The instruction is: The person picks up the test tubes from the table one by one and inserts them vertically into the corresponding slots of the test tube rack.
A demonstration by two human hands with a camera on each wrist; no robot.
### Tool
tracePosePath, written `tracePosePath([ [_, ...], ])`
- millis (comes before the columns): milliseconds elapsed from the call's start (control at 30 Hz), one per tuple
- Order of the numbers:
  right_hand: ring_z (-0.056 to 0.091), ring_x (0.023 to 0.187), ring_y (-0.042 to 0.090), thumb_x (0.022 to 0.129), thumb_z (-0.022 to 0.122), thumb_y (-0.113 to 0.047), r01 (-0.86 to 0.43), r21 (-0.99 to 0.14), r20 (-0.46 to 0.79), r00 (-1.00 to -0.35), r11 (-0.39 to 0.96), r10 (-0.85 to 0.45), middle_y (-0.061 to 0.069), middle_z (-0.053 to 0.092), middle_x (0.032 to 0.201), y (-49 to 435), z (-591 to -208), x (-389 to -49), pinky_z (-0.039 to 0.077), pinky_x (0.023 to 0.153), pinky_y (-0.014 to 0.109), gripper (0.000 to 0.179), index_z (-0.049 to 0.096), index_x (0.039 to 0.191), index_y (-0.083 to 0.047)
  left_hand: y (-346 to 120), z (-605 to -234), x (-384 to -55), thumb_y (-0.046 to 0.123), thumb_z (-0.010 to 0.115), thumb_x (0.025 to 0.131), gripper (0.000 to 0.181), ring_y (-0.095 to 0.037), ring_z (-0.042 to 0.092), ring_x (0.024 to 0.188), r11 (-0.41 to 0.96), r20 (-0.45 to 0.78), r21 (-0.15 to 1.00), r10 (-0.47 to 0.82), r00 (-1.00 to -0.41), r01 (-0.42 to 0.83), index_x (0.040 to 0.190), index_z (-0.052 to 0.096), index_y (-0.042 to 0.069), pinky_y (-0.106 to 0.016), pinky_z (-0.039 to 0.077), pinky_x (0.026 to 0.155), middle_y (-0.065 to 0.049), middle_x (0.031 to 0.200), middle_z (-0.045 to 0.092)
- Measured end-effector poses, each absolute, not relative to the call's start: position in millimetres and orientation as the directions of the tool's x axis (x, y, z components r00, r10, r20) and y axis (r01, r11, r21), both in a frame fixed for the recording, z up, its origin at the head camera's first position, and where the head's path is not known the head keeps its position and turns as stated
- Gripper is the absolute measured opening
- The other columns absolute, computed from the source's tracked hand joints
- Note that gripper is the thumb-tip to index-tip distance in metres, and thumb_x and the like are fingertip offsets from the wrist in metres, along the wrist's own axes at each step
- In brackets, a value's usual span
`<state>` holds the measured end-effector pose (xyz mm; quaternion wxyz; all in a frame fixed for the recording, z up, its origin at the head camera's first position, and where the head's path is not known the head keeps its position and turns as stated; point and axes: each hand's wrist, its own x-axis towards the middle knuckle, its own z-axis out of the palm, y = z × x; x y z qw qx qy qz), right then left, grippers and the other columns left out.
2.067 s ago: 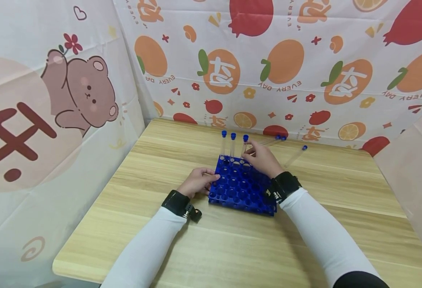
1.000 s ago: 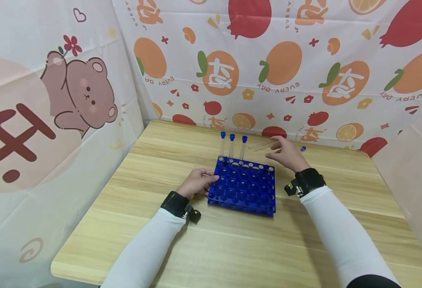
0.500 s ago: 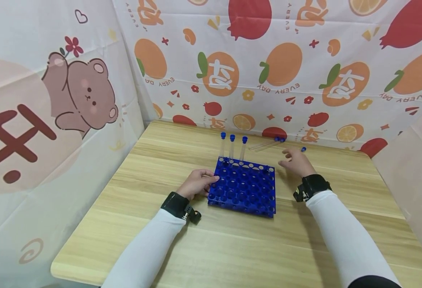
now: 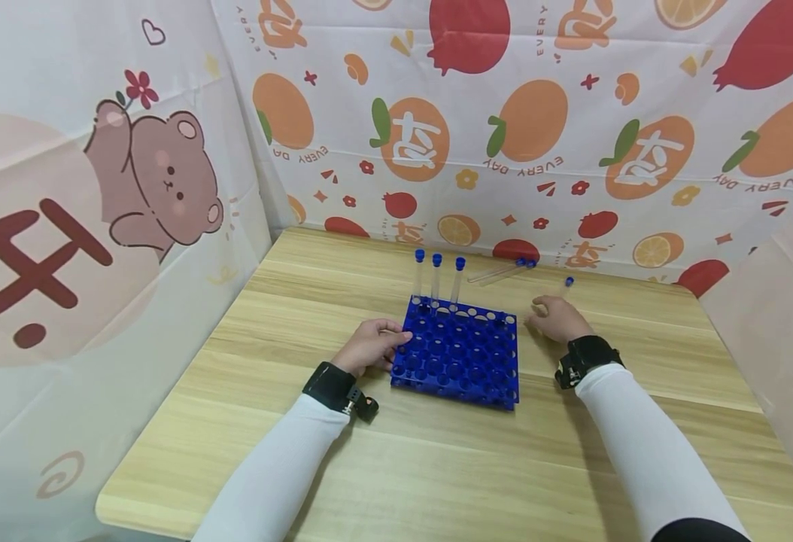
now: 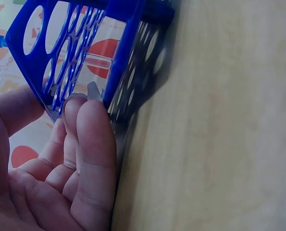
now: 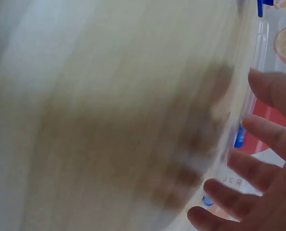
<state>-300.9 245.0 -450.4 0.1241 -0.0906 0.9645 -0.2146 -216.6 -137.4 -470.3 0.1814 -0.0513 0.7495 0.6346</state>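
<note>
Both arms [image 4: 278, 461] [image 4: 652, 446] outstretched; left hand [image 4: 368, 344] gripping blue rack [image 4: 456, 352], right hand [image 4: 560, 319] unclenched near capped tube [image 4: 569, 283].

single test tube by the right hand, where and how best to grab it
I'd pinch the test tube just below its blue cap, across its length and from above. It appears to lie on the table, cap end toward the patterned backdrop, leaving that slim part exposed; the right hand hides the rest.

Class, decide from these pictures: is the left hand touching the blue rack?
Touching. The head view shows it: the left hand has its thumb laid over the left edge of the blue rack.
</note>
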Motion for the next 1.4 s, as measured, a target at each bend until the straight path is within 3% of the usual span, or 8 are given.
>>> tracePosePath([
  [200,0.062,0.105,0.039,0.096,0.059,-0.026,-0.083,-0.370,-0.109,-0.985,0.925,-0.131,0.025,0.064,0.119,245.4,-450.0,-299.3,0.052,0.085,0.053,0.043,0.058,0.130,0.000,-136.7,-470.4,-215.7,0.024,0.070,0.092,0.029,-0.012,0.055,0.058,0.188,-0.334,0.934,0.155,-0.930,-0.305,0.112,0.062,0.004,-0.025,0.055,0.049,-0.001,0.077,0.061],
  [300,0.064,0.087,0.033,0.094,0.061,-0.021,-0.057,-0.349,-0.068,-0.994,0.935,-0.086,0.021,0.068,0.105,245.2,-448.4,-298.1,0.052,0.069,0.044,0.035,0.062,0.123,-0.002,-136.7,-470.2,-215.2,0.024,0.070,0.092,0.029,-0.012,0.055,0.058,0.189,-0.335,0.933,0.154,-0.930,-0.305,0.112,0.062,0.005,-0.025,0.055,0.049,-0.001,0.077,0.062],
  [533,0.062,0.075,0.028,0.093,0.064,-0.015,-0.064,-0.323,0.009,-0.998,0.944,-0.065,0.016,0.069,0.094,244.0,-451.3,-297.4,0.046,0.056,0.034,0.023,0.067,0.114,-0.005,-137.2,-470.6,-214.3,0.024,0.070,0.093,0.028,-0.012,0.055,0.059,0.194,-0.334,0.933,0.157,-0.930,-0.302,0.112,0.062,0.005,-0.025,0.055,0.049,-0.001,0.081,0.062],
  [800,0.060,0.076,0.029,0.092,0.065,-0.009,-0.101,-0.355,0.047,-0.995,0.929,-0.089,0.015,0.066,0.092,241.7,-454.0,-297.4,0.045,0.056,0.034,0.025,0.066,0.118,-0.007,-136.7,-470.7,-214.2,0.024,0.070,0.093,0.028,-0.012,0.056,0.059,0.195,-0.328,0.935,0.163,-0.931,-0.295,0.111,0.062,0.004,-0.026,0.056,0.050,-0.001,0.080,0.063],
  [1033,0.063,0.089,0.036,0.091,0.058,-0.001,-0.122,-0.364,0.075,-0.992,0.923,-0.102,0.021,0.063,0.107,241.5,-456.1,-300.1,0.052,0.065,0.044,0.037,0.061,0.126,-0.009,-136.1,-468.9,-215.4,0.024,0.070,0.093,0.027,-0.012,0.056,0.060,0.197,-0.335,0.932,0.156,-0.929,-0.303,0.110,0.063,0.005,-0.026,0.056,0.051,-0.002,0.082,0.061],
  [1400,0.065,0.093,0.036,0.089,0.057,0.000,-0.094,-0.379,0.007,-0.995,0.921,-0.099,0.019,0.068,0.110,238.7,-453.3,-299.5,0.052,0.070,0.048,0.046,0.055,0.134,-0.010,-136.2,-467.4,-215.3,0.023,0.069,0.093,0.026,-0.013,0.056,0.060,0.193,-0.334,0.933,0.153,-0.930,-0.303,0.110,0.063,0.004,-0.026,0.056,0.050,-0.002,0.083,0.062],
])
